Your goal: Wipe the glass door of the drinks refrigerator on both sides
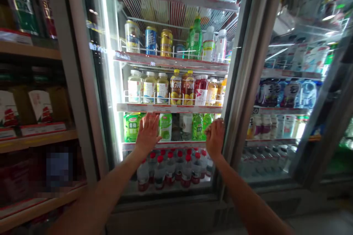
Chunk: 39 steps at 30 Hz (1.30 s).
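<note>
Spread open with left hand before green bottles, curled with right hand at frame (clasping it or not, cannot tell), nothing lifted off shelf yet.

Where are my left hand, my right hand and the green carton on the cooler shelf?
left hand point(148, 132), head view, on the back of the hand.
right hand point(215, 137), head view, on the curled knuckles.
green carton point(130, 127), head view, on its front label.
</note>
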Motion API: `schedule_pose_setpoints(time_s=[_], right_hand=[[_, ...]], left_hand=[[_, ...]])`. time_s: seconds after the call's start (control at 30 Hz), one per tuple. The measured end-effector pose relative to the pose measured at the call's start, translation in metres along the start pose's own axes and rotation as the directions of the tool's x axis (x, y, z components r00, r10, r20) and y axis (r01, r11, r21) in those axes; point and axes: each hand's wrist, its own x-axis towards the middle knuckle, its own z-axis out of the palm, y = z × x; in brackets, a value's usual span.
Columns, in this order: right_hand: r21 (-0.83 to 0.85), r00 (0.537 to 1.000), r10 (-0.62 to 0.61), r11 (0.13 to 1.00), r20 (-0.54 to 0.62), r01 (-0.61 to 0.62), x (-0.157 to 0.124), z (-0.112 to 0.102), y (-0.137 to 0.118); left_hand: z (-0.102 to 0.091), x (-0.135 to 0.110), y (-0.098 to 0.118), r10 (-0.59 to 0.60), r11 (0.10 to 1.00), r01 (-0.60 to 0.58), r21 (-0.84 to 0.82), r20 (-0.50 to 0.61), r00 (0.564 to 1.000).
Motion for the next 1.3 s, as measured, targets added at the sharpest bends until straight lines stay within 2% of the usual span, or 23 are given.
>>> schedule_pose_setpoints(time_s=[0.03, 0.1, 0.2, 0.27, 0.3, 0.4, 0.47, 0.53, 0.6, 0.67, 0.7, 0.73, 0.83, 0.87, 0.93, 1.0, 1.03, 1.1, 1.13, 1.17, 1.2, 1.27, 1.3], right_hand=[[-0.013, 0.997, 0.071, 0.997, -0.038, -0.072, 0.002, 0.002, 0.0], [0.023, 0.999, 0.051, 0.998, 0.017, -0.051, 0.001, 0.009, -0.018], [0.152, 0.956, -0.208, 0.972, 0.204, 0.179, -0.007, 0.017, -0.057], [0.198, 0.903, -0.344, 0.933, 0.257, 0.299, -0.008, 0.017, -0.064], [0.189, 0.903, -0.352, 0.931, 0.246, 0.311, -0.007, 0.015, -0.06], [0.09, 0.978, -0.18, 0.981, 0.102, 0.171, 0.003, 0.01, -0.036], [0.053, 0.998, -0.053, 0.997, 0.028, 0.051, 0.007, 0.011, -0.032], [0.07, 0.993, -0.082, 0.995, 0.081, 0.076, 0.003, 0.016, -0.046], [0.155, 0.93, -0.296, 0.951, 0.217, 0.267, -0.004, 0.02, -0.067], [0.264, 0.792, -0.526, 0.848, 0.309, 0.46, -0.006, 0.021, -0.078], [0.293, 0.748, -0.582, 0.811, 0.318, 0.507, -0.003, 0.02, -0.077], [0.289, 0.753, -0.583, 0.81, 0.306, 0.51, 0.003, 0.019, -0.071], [0.153, 0.939, -0.314, 0.944, 0.138, 0.293, 0.028, 0.017, -0.044], [0.115, 0.977, -0.204, 0.974, 0.059, 0.196, 0.034, 0.017, -0.039], [0.089, 0.994, -0.104, 0.991, -0.014, 0.105, 0.037, 0.019, -0.042], [0.13, 0.971, -0.227, 0.968, 0.072, 0.217, 0.028, 0.02, -0.057], [0.177, 0.924, -0.35, 0.93, 0.151, 0.323, 0.022, 0.02, -0.065], [0.269, 0.788, -0.554, 0.828, 0.268, 0.491, 0.016, 0.019, -0.07], [0.277, 0.758, -0.587, 0.807, 0.283, 0.522, 0.018, 0.017, -0.065], [0.248, 0.778, -0.566, 0.823, 0.273, 0.511, 0.024, 0.015, -0.056], [0.193, 0.838, -0.494, 0.868, 0.232, 0.458, 0.032, 0.014, -0.042], [0.077, 0.963, -0.256, 0.965, 0.078, 0.251, 0.053, 0.012, -0.015], [0.045, 0.991, -0.137, 0.99, -0.005, 0.137, 0.062, 0.011, -0.006]], left_hand=[[0.001, -0.001, 0.0, 0.003, 1.0, -0.003, -0.001, -0.006, 1.0], [0.003, -0.002, 0.0, 0.006, 1.0, -0.006, 0.003, -0.026, 1.0], [0.003, -0.004, -0.001, 0.018, 1.0, -0.017, 0.02, -0.04, 0.999], [0.003, -0.006, -0.004, 0.037, 0.999, -0.037, 0.024, -0.024, 0.999], [0.003, -0.007, -0.005, 0.047, 0.999, -0.047, 0.022, -0.01, 0.999], [0.003, -0.01, -0.009, 0.065, 0.998, -0.065, 0.008, 0.028, 0.997], [0.004, -0.011, -0.009, 0.062, 0.998, -0.062, 0.003, 0.032, 0.998], [0.005, -0.012, -0.008, 0.062, 0.998, -0.062, 0.003, 0.017, 0.998], [0.005, -0.013, -0.007, 0.057, 0.998, -0.057, 0.012, -0.005, 0.998], [0.006, -0.014, -0.006, 0.053, 0.998, -0.052, 0.023, -0.011, 0.999], [0.006, -0.014, -0.005, 0.048, 0.999, -0.048, 0.025, -0.006, 0.999], [0.006, -0.014, -0.005, 0.043, 0.999, -0.043, 0.024, 0.001, 0.999], [0.006, -0.015, -0.006, 0.043, 0.999, -0.043, 0.013, 0.024, 0.999], [0.005, -0.015, -0.006, 0.043, 0.999, -0.044, 0.009, 0.029, 0.999], [0.005, -0.015, -0.006, 0.045, 0.999, -0.046, 0.004, 0.038, 0.998], [0.004, -0.015, -0.007, 0.047, 0.999, -0.047, -0.002, 0.036, 0.998], [0.004, -0.015, -0.007, 0.046, 0.999, -0.046, -0.003, 0.032, 0.998], [0.004, -0.015, -0.007, 0.049, 0.999, -0.049, -0.001, 0.023, 0.999], [0.004, -0.016, -0.007, 0.052, 0.999, -0.052, 0.002, 0.02, 0.998], [0.004, -0.016, -0.008, 0.054, 0.999, -0.054, 0.006, 0.017, 0.998], [0.005, -0.016, -0.008, 0.057, 0.998, -0.057, 0.009, 0.015, 0.998], [0.005, -0.017, -0.009, 0.061, 0.998, -0.061, 0.011, 0.013, 0.998], [0.005, -0.017, -0.009, 0.061, 0.998, -0.061, 0.011, 0.013, 0.998]])
